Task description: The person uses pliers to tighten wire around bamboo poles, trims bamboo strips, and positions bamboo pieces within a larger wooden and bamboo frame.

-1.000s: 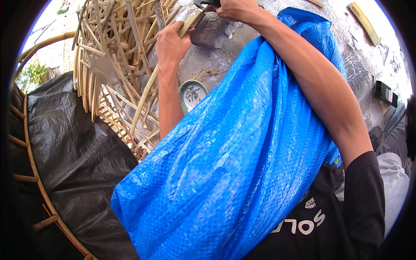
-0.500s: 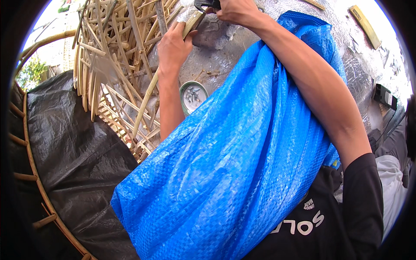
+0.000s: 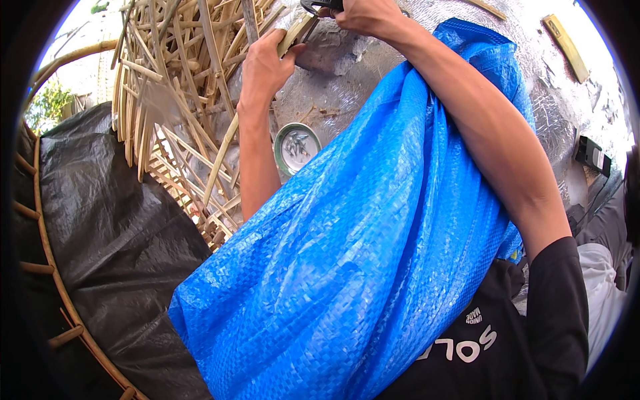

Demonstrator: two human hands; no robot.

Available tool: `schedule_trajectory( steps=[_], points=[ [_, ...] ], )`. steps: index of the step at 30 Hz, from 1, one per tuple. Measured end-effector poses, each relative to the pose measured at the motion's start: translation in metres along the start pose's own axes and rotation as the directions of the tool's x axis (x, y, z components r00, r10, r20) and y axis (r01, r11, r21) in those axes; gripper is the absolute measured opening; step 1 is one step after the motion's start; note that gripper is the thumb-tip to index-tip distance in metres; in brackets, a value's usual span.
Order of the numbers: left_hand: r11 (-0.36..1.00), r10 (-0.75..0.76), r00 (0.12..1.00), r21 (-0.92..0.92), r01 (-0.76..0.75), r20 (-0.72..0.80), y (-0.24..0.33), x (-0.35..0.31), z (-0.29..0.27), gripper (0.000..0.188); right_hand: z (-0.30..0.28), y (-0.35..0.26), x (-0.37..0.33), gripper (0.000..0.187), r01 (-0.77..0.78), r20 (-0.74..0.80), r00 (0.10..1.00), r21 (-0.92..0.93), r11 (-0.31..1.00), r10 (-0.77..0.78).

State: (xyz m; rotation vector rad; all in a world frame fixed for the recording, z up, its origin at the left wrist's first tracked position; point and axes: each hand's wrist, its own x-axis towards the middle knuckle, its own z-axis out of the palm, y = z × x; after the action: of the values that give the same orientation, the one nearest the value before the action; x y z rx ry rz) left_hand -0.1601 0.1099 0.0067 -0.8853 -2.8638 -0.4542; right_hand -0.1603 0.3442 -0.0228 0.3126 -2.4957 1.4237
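Note:
At the top of the head view, my left hand (image 3: 265, 65) is closed around a narrow strip of wood or bamboo (image 3: 298, 33). My right hand (image 3: 367, 16), just right of it, grips a black tool (image 3: 323, 7) against the strip's upper end. The top edge of the view cuts the tool off, so its kind does not show. A long thin stick (image 3: 221, 160) slants down behind my left wrist; whether it joins the held strip I cannot make out. Over my lap spreads a blue woven plastic sheet (image 3: 333, 227), passing under my right forearm.
A round green-rimmed dish (image 3: 277, 151) holds several small metal pieces. Cut bamboo strips (image 3: 190, 60) are piled at the upper left, beside a black sheet (image 3: 120, 227) and a curved pole (image 3: 50, 233). Silvery sheeting (image 3: 533, 93) carries a wood block (image 3: 567, 47) and a black object (image 3: 592, 155).
My left hand and the strip have shifted very slightly within the view. Both hands keep their hold, and the dish and the blue sheet look the same.

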Motion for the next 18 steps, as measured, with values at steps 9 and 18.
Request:
schedule_trajectory(
  steps=[9,18],
  points=[
    [0.993,-0.102,0.995,-0.062,0.102,0.007,0.005,0.007,-0.007,0.031,-0.005,-0.006,0.008,0.029,0.02,0.015,1.0,-0.055,0.998,-0.019],
    [0.993,-0.109,0.994,-0.049,0.111,0.029,0.009,0.01,-0.003,0.034,-0.005,0.003,0.006,0.032,-0.041,0.009,0.999,-0.071,0.997,0.042]
  ],
)
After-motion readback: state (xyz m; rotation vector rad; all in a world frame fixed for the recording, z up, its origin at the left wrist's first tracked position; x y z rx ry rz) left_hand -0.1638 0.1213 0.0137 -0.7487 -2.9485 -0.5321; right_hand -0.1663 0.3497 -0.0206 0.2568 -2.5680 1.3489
